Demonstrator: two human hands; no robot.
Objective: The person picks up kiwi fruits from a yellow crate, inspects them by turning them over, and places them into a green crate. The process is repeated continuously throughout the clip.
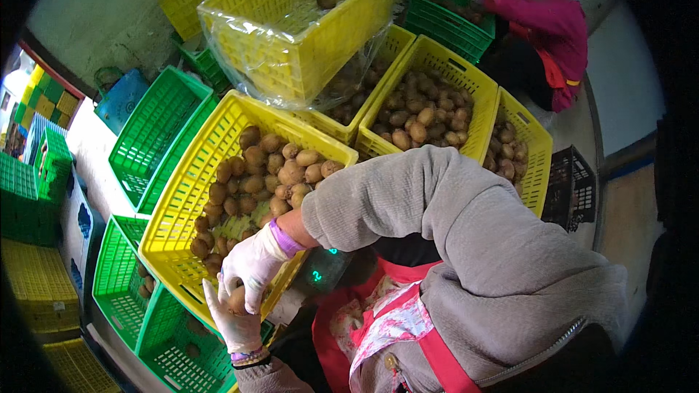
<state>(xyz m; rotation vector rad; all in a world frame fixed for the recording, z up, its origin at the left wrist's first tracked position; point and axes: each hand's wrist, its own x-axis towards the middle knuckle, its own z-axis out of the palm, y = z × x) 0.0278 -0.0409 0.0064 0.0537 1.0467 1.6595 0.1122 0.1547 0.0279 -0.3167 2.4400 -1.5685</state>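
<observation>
A brown kiwifruit (237,301) lies between my two gloved hands at the lower left edge of a yellow plastic crate (173,196). My left hand (232,322), in a white glove with bracelets at the wrist, holds it from below. Reaching across the crate, my right hand (254,262) wears a white glove with a purple cuff, and its fingers touch the same kiwifruit from above. Many loose kiwifruit (254,174) are heaped in the crate's far and left parts, with some of its yellow floor showing.
Green crates (164,136) stand at left and below, some with a few kiwifruit. A plastic-lined yellow crate (306,54) rests on other crates. More yellow crates of kiwifruit (418,114) and a black crate (570,185) are to the right. A co-worker (546,38) handles green crates behind.
</observation>
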